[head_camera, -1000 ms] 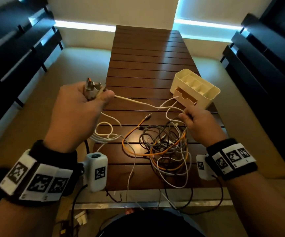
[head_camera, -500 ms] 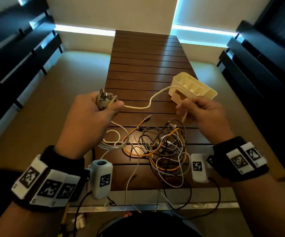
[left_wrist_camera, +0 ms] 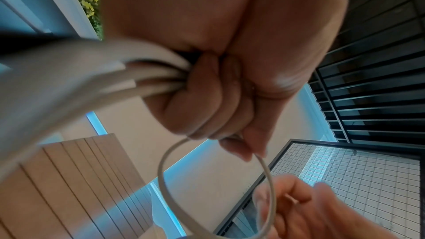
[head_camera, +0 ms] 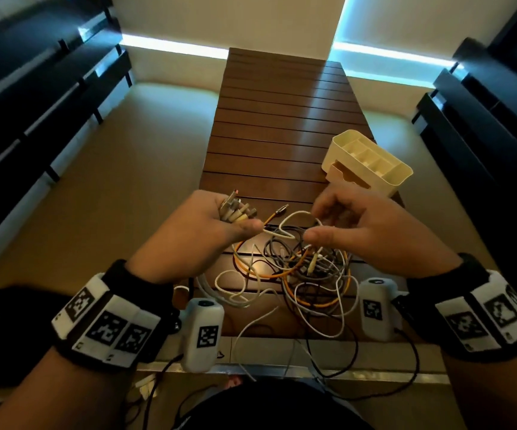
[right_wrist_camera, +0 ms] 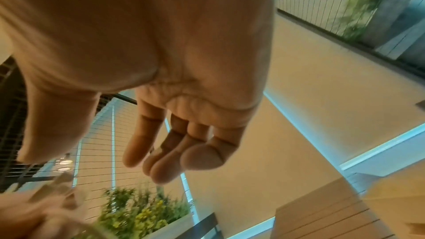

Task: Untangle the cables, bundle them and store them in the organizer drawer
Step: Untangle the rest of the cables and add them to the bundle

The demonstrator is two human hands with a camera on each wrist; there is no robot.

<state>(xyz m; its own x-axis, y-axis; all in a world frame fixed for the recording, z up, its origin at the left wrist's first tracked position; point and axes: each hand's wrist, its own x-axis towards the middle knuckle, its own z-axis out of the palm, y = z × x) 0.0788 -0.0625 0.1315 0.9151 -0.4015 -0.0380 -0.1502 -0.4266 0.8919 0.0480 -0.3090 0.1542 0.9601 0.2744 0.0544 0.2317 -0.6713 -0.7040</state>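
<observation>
My left hand [head_camera: 238,220] grips a bunch of cable ends, and their plugs [head_camera: 235,209] stick out above the fist. The left wrist view shows the fingers [left_wrist_camera: 214,108] curled round several white cords. A white cable [head_camera: 297,213] runs from the left thumb in a slack loop [left_wrist_camera: 161,170] towards my right hand [head_camera: 344,221]. The right hand hovers by the loop with relaxed fingers [right_wrist_camera: 161,152] and holds nothing. Below both hands lies a tangle of orange, grey, black and white cables [head_camera: 300,271]. The cream organizer [head_camera: 372,181] stands at the right, its drawer [head_camera: 344,175] slightly pulled out.
The long slatted wooden table [head_camera: 282,119] stretches away from me. Some cables hang over its near metal edge [head_camera: 282,369]. Dark shelving [head_camera: 33,103] lines the left side and more dark shelving [head_camera: 484,119] the right.
My right hand has let go of the white cable and moved in towards the left hand. The cable, stretched between the hands before, now sags in a small loop.
</observation>
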